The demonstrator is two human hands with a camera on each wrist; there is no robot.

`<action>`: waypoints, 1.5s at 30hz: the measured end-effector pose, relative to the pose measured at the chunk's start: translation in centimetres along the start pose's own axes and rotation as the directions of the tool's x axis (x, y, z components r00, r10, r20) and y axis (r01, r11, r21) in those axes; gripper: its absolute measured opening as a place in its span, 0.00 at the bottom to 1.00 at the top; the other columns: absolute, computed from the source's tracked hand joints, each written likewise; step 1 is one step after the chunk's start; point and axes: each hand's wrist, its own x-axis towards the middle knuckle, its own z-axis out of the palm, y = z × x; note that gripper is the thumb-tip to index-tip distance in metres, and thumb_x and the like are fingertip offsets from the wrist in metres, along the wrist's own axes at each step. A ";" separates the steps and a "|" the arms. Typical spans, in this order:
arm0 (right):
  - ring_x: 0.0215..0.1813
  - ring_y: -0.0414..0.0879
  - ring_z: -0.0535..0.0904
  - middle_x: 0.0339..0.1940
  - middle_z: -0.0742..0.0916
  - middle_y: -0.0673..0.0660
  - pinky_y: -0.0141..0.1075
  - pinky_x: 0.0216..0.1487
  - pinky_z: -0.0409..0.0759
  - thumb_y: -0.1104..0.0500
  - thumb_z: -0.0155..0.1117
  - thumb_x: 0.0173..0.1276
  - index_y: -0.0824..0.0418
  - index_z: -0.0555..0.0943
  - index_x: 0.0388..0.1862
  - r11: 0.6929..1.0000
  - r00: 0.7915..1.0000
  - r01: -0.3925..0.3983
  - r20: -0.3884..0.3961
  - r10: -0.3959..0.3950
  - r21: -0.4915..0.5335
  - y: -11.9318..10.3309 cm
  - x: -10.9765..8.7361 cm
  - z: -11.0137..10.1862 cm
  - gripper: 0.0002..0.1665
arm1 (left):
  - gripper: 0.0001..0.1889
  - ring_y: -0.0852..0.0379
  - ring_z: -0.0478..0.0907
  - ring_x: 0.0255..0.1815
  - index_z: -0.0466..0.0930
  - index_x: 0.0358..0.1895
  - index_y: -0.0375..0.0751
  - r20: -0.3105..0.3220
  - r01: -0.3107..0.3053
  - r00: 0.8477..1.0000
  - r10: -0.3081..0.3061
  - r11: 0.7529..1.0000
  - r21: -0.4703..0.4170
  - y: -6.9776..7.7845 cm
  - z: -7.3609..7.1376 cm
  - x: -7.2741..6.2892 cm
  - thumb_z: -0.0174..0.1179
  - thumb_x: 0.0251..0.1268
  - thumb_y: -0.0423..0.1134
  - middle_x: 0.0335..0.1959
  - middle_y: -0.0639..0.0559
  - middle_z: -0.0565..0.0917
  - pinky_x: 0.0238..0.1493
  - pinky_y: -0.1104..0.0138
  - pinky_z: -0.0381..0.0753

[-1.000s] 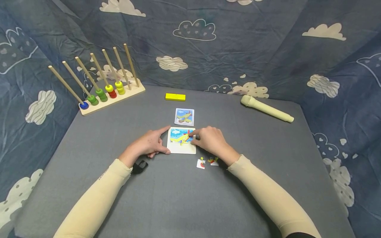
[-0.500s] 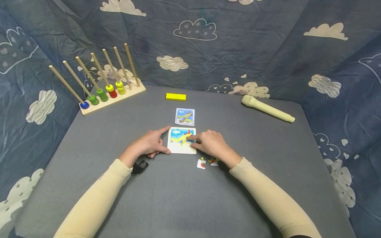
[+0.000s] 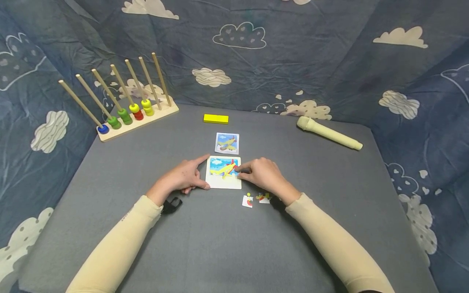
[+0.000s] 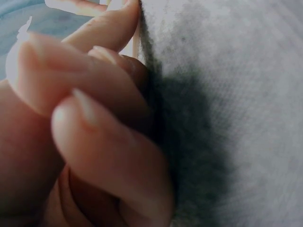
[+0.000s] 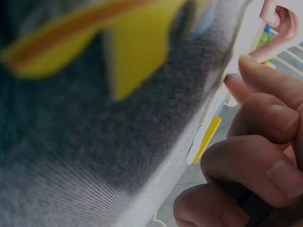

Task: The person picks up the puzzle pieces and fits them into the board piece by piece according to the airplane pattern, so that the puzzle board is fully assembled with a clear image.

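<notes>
A white puzzle board [image 3: 224,184] with a partly filled airplane picture lies mid-table. My left hand [image 3: 185,175] holds its left side, index finger at the upper corner and thumb at the lower; the other fingers curl under, as the left wrist view shows. At the board's right edge is my right hand [image 3: 264,174], index and thumb tips slightly apart by the picture's right side, the other fingers [image 5: 251,165] loosely bent. Two loose puzzle pieces, one with a red shape [image 3: 247,201] and one yellow and red [image 3: 263,198], lie below that hand.
Just beyond the board lies an airplane picture card [image 3: 226,143], with a yellow block [image 3: 215,119] behind it. A wooden peg stand [image 3: 135,125] with colored rings occupies the back left. A pale toy microphone [image 3: 329,133] lies back right, before the cloud-patterned cloth [image 3: 256,77].
My right index finger first slides inward over the picture, then draws back right to the board's edge. The left hand and the board stay where they were.
</notes>
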 end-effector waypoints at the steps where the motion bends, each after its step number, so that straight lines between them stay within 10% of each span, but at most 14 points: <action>1: 0.22 0.39 0.59 0.17 0.81 0.46 0.35 0.24 0.56 0.45 0.76 0.70 0.41 0.93 0.55 1.000 1.000 0.002 0.003 -0.002 0.011 0.1 0.0 -0.1 0.15 | 0.59 0.61 0.70 0.09 0.47 0.89 0.51 0.001 0.000 1.000 0.000 1.000 0.000 0.0 -0.1 0.0 0.79 0.61 0.42 0.17 0.54 0.80 0.15 0.69 0.73; 12: 0.18 0.38 0.64 0.13 0.73 0.44 0.33 0.23 0.61 0.47 0.79 0.67 0.47 0.90 0.61 0.988 0.997 -0.020 -0.074 0.032 0.153 1.3 -3.8 -2.8 0.24 | 0.59 0.60 0.71 0.08 0.47 0.89 0.52 -0.021 0.003 1.000 -0.003 1.000 0.022 0.2 -0.2 0.0 0.79 0.60 0.43 0.16 0.53 0.80 0.15 0.68 0.73; 25: 0.18 0.36 0.64 0.11 0.76 0.42 0.31 0.22 0.62 0.46 0.85 0.57 0.51 0.84 0.66 0.935 0.981 -0.171 -0.031 0.189 0.310 0.5 -8.5 0.9 0.38 | 0.59 0.59 0.71 0.08 0.47 0.89 0.54 -0.033 0.027 0.999 -0.025 0.999 0.039 0.3 -0.2 -0.2 0.80 0.59 0.44 0.16 0.53 0.79 0.16 0.68 0.73; 45: 0.21 0.35 0.72 0.18 0.80 0.41 0.35 0.26 0.68 0.47 0.83 0.60 0.48 0.89 0.43 0.990 0.990 -0.109 -0.081 0.117 0.094 0.1 -8.7 2.7 0.15 | 0.59 0.59 0.71 0.08 0.48 0.88 0.53 -0.021 0.017 1.000 -0.016 0.999 0.044 0.4 0.3 -0.1 0.80 0.60 0.44 0.16 0.53 0.79 0.15 0.69 0.72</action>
